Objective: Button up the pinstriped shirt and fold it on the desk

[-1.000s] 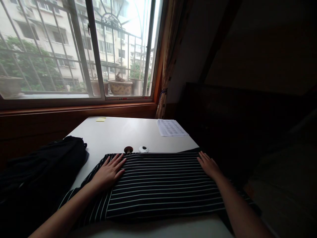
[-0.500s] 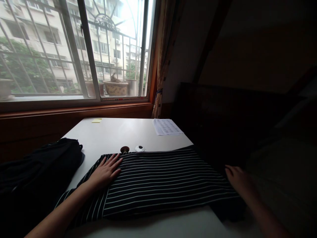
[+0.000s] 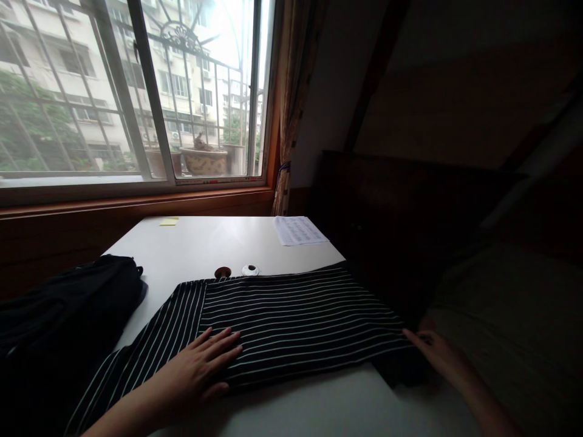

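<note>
A black garment with thin white stripes [image 3: 291, 321] lies spread over the white table [image 3: 218, 240]. Its stripes run lengthwise over the main part and at a different angle on the left part. My left hand [image 3: 207, 364] rests flat on the cloth near its lower left middle, fingers spread. At the garment's right edge, my right hand [image 3: 439, 355] has its digits on the cloth border, apparently pinching it; dim light hides part of the grip. A dark piece of cloth [image 3: 401, 367] hangs below that edge, close to the right hand.
A dark bag [image 3: 91, 297] sits at the table's left. Printed sheets [image 3: 299, 230] and a yellow sticky note [image 3: 169, 222] lie toward the back. Beyond the garment are a brown round hole [image 3: 223, 272] and a white round fitting [image 3: 250, 270]. A barred window stands behind.
My left hand has slid toward me and slightly right across the cloth. My right hand has come nearer and a little left along the garment's edge. The view has shifted slightly.
</note>
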A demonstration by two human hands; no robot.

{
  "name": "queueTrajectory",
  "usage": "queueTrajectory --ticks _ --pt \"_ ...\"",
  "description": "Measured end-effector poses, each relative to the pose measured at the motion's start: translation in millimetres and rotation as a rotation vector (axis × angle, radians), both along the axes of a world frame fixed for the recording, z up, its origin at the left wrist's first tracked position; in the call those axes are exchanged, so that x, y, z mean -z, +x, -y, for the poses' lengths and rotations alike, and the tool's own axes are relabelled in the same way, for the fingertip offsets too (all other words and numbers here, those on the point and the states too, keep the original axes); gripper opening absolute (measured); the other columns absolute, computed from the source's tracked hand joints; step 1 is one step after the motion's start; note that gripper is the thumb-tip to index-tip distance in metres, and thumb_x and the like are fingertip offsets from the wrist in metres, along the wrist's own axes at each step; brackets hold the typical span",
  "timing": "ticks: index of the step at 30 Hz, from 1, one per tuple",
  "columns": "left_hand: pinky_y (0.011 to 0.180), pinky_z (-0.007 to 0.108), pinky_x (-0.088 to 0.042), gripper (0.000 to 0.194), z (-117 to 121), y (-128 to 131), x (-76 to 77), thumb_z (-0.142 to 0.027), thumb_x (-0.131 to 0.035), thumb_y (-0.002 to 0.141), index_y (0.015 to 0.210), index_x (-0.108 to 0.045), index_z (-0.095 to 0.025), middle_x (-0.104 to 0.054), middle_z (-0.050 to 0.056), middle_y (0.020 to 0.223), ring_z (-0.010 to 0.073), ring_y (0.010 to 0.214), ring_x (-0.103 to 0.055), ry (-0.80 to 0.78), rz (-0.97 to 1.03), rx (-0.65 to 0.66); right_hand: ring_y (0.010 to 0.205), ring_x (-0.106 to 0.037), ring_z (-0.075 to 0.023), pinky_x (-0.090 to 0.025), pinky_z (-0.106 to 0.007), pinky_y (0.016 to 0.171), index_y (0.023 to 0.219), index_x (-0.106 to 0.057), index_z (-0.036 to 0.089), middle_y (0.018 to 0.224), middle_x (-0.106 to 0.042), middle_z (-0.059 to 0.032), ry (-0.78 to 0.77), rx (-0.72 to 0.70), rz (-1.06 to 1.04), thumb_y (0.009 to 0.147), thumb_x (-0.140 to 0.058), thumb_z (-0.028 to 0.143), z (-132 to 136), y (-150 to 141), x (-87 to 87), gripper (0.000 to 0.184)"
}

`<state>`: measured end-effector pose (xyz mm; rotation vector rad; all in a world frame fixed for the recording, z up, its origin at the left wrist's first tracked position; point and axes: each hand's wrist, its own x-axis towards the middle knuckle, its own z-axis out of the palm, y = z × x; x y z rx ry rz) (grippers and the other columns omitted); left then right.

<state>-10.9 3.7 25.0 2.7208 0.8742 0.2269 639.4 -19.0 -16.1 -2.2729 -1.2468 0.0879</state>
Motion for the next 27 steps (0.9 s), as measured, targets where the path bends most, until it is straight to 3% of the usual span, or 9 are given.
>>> queueTrajectory --ticks 3,6,11,16,22,27 --pt "0.118 0.057 -0.031 0.070 10 -10 12.6 -0.048 -0.054 0.097 0.155 -0.015 -0.043 -0.023 -0.002 0.161 0.0312 0.147 -0.029 0.068 -0.028 -0.036 0.067 -0.071 -0.0357 -0.055 -0.044 0.064 0.055 -0.064 0.025 0.061 -0.070 -0.0105 -0.093 -0.037 -0.223 0.057 -0.064 0.068 -6 7 -0.4 0.044" --pt "0.118 0.056 -0.032 0.071 19 -18 18.0 -0.048 -0.052 0.098 0.156 -0.011 -0.042 -0.021 -0.002 0.162 0.0313 0.147 -0.029 0.105 -0.063 -0.054 0.070 -0.071 -0.0363 -0.054 -0.044 0.065 0.054 -0.065 0.024 0.064 -0.072 -0.0113 -0.077 -0.036 -0.347 0.051 -0.067 0.064 -10 12 1.1 0.041" --pt "0.117 0.058 -0.033 0.069 29 -18 17.5 -0.050 -0.047 0.100 0.156 -0.008 -0.040 -0.019 -0.001 0.162 0.0325 0.147 -0.029 0.130 -0.098 -0.065 0.068 -0.070 -0.0341 -0.053 -0.043 0.063 0.056 -0.064 0.024 0.062 -0.070 -0.0094 0.027 0.027 -0.320 0.049 -0.068 0.054 -13 12 0.9 0.031" --pt "0.116 0.055 -0.037 0.067 27 -23 9.1 -0.047 -0.049 0.100 0.155 -0.012 -0.044 -0.029 -0.004 0.159 0.0310 0.144 -0.036 0.111 -0.078 -0.042 0.075 -0.070 -0.0342 -0.053 -0.042 0.066 0.066 -0.064 0.023 0.073 -0.072 -0.0115 0.137 0.050 -0.272 0.056 -0.066 0.056 -16 4 -12.3 0.034" --pt "0.109 0.046 -0.050 0.051 17 -59 4.4 -0.042 -0.053 0.099 0.148 -0.040 -0.044 -0.053 -0.005 0.146 0.0275 0.134 -0.051 0.214 0.010 -0.174 0.079 -0.070 -0.0329 -0.053 -0.041 0.067 0.082 -0.064 0.020 0.083 -0.072 -0.0141 0.217 0.050 -0.217 0.063 -0.062 0.062 -28 -28 -45.2 0.046" --pt "0.099 0.035 -0.058 0.044 16 -76 3.8 -0.038 -0.058 0.096 0.140 -0.055 -0.036 -0.066 -0.001 0.133 0.0234 0.120 -0.064 0.293 0.117 -0.259 0.075 -0.068 -0.0276 -0.049 -0.035 0.065 0.086 -0.063 0.020 0.084 -0.072 -0.0110 0.249 -0.048 0.034 0.075 -0.058 0.054 -54 -107 -99.3 0.036"
